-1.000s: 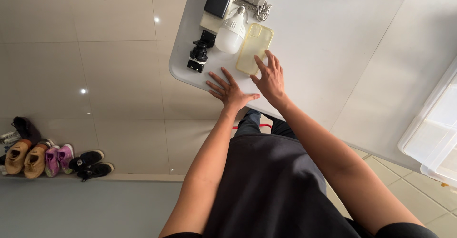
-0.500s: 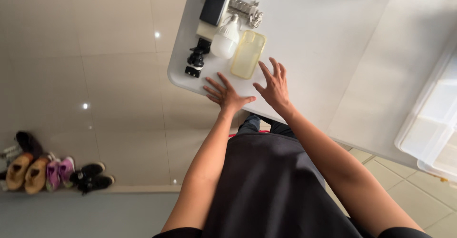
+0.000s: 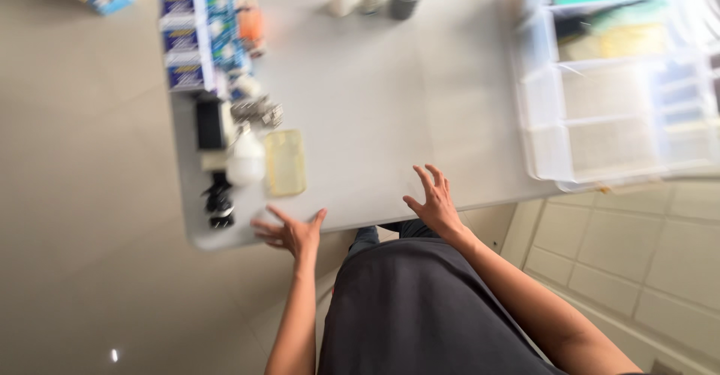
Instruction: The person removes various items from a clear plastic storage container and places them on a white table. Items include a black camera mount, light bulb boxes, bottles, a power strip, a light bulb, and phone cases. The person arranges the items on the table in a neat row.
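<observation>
Empty grips [image 3: 289,232] beside phone case [image 3: 285,163]

Your white table [image 3: 375,97] carries a yellow case [image 3: 286,163], a bulb [image 3: 245,161], blue boxes [image 3: 186,36] and a clear bin [image 3: 615,120].

A clear plastic compartment bin [image 3: 615,120] sat at the white table's [image 3: 390,82] far right; blue-and-white cartons [image 3: 187,34] lined its left.
</observation>
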